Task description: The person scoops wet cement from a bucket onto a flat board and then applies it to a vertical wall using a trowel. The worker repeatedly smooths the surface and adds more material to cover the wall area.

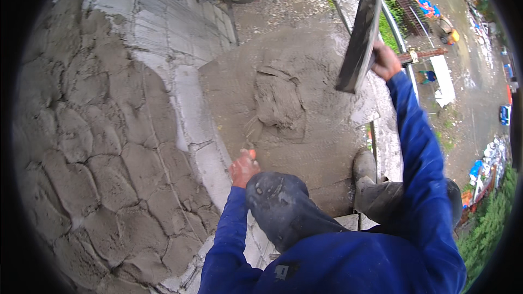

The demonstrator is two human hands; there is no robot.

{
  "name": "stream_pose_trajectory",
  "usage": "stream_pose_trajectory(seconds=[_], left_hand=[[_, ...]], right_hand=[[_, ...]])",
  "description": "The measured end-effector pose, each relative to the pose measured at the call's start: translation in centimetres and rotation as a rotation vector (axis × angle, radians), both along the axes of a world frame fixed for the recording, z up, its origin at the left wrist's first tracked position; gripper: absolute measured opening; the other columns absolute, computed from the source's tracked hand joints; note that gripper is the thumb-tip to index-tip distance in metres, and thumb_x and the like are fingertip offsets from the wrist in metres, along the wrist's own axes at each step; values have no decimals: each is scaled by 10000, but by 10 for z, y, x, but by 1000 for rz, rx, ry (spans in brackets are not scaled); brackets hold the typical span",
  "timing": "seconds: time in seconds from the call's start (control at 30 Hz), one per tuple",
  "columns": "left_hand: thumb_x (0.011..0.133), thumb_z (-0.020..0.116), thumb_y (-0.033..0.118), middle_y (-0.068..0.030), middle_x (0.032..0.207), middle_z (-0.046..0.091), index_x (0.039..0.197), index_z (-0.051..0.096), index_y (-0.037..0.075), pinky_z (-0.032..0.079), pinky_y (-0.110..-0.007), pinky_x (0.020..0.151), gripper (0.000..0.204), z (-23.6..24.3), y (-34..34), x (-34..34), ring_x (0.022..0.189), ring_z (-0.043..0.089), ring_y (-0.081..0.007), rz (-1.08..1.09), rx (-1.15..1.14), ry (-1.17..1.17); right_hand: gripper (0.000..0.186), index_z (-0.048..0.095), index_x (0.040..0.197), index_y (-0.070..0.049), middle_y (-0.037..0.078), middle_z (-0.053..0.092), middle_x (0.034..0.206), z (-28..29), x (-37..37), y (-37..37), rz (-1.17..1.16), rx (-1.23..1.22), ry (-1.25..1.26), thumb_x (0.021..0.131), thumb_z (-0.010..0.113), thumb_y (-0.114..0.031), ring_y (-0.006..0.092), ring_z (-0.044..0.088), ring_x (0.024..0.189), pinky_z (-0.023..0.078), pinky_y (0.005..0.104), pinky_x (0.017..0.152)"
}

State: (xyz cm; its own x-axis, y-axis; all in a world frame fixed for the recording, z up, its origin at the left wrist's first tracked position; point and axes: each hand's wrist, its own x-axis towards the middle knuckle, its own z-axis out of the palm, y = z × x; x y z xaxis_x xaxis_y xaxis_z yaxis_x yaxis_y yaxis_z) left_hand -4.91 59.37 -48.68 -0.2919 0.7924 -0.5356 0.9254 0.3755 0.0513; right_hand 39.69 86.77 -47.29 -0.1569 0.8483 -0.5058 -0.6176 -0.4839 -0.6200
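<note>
My right hand [385, 61] grips a flat plastering board [359, 38], raised and tilted on edge above the heap of wet grey mortar [279, 100]. My left hand [243, 167] is down low, closed on an orange-handled tool beside my bent knee [278, 201]. To my left the block wall [92, 147] carries rough thrown patches of plaster. My boot [364, 166] stands near the ledge.

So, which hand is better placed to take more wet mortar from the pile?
Probably the left hand: it is low, at the edge of the mortar pile, seemingly gripping a tool handle. The right hand holds the flat board raised, away from it.
</note>
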Motion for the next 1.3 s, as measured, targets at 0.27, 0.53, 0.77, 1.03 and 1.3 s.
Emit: stream_pose_trajectory(seconds=[0.27, 0.53, 0.77, 1.03, 1.3], left_hand=[[749, 646, 214, -238, 1019, 667, 1069, 578, 34, 500, -527, 826, 373, -19, 27, -112, 932, 639, -439, -7, 317, -9], [754, 645, 254, -217, 1168, 640, 1126, 651, 67, 497, -475, 920, 417, -69, 204, -100, 1108, 609, -376, 149, 130, 41], [741, 632, 218, -197, 1111, 669, 1047, 681, 58, 512, -466, 895, 348, -96, 231, -63, 1071, 630, -373, -72, 39, -59], [733, 620, 201, -244, 1017, 665, 1024, 628, 52, 498, -511, 880, 327, -76, 150, -47, 1004, 626, -433, -231, 136, -201], [742, 684, 224, -241, 890, 673, 1111, 570, 57, 508, -537, 801, 421, 41, 94, -9, 901, 648, -431, -477, 34, -99]], right_hand=[[377, 497, 1239, -9, 48, 551, 920, 111, 24, -5, 369, 189, -727, 908, 607, -150, 124, 565, 842, 509, 264, 524], [376, 520, 1196, -11, 24, 592, 920, 130, 70, -128, 562, 161, -955, 871, 621, -171, 105, 606, 758, 556, 249, 563], [353, 534, 1208, -14, 45, 624, 949, 108, 86, -163, 484, -33, -919, 876, 609, -106, 97, 603, 701, 531, 243, 527], [440, 473, 1313, -15, 34, 571, 1012, 101, 38, -112, 480, 92, -692, 900, 587, -111, 118, 581, 898, 566, 295, 583], [383, 479, 1266, -12, 60, 596, 985, 91, -13, -73, 435, 98, -590, 914, 594, -107, 116, 603, 849, 556, 275, 549]])
